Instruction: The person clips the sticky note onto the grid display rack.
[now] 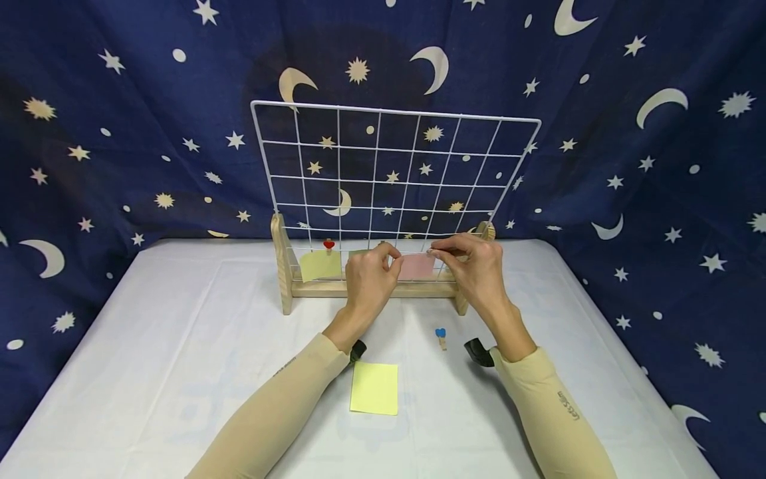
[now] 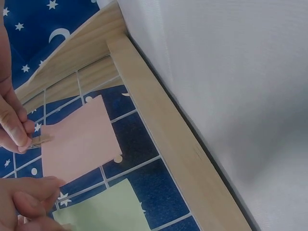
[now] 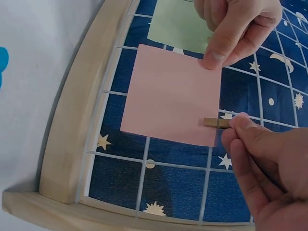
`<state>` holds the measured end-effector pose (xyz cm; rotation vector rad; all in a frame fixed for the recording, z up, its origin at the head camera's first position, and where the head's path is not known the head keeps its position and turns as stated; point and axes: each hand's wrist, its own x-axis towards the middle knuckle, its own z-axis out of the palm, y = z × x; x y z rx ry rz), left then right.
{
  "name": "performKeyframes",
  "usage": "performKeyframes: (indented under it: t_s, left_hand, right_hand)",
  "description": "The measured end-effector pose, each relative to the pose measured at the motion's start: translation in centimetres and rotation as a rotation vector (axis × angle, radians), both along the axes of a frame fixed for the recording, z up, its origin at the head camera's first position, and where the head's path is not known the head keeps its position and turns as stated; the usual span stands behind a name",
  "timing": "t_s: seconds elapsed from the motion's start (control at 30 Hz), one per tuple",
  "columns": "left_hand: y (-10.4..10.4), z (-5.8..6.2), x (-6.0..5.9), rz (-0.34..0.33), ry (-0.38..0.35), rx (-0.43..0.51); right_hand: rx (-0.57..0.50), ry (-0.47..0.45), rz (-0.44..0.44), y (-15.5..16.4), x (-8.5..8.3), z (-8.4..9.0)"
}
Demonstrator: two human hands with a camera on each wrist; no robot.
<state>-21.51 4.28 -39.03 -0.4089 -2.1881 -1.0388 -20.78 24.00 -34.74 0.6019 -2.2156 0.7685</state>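
A white tablecloth (image 1: 179, 346) is being used as the work surface, with open room left on both sides and in front of the wooden stand (image 1: 371, 289). A white wire grid (image 1: 389, 173) is being held upright in that stand, leaning slightly back, its wide side being faced toward the person. A pink note (image 3: 173, 98) is being held flat against the grid's bottom row, right of centre, between a green note (image 3: 180, 26) and the stand's right post; it is square, plain and unmarked, and its edges are being kept roughly in line with the wires. Its top left corner is being pinched by the left hand (image 1: 370, 279) with thumb and fingers curled. A small wooden clothespin (image 3: 216, 123) is being gripped by the curled fingertips of the right hand (image 1: 473, 266); its long axis is being kept across the note's top edge, its jaws pointing inward onto the paper near the top right corner. A yellow note (image 1: 320, 265) is being kept on the grid's left by a red-heart pin (image 1: 328, 245). On the cloth, a loose yellow-green note (image 1: 374, 388) and a blue-heart pin (image 1: 441, 336) are lying between the forearms.
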Motion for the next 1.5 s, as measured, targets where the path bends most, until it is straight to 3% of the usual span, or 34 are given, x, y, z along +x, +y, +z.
performKeyframes:
  t_s: [0.7, 1.13, 1.5]
  left_hand:
    - [-0.45, -0.16, -0.35, -0.015, -0.049, -0.013]
    - [-0.62, -0.20, -0.42, -0.021, -0.034, 0.002]
    - [-0.81, -0.29, 0.05, -0.113, 0.005, 0.014]
  right_hand:
    - [0.012, -0.061, 0.023, -0.16, 0.09, -0.40]
    - [0.030, -0.064, 0.024, -0.04, 0.46, -0.13]
    - [0.018, -0.070, 0.034, 0.36, 0.55, -0.14]
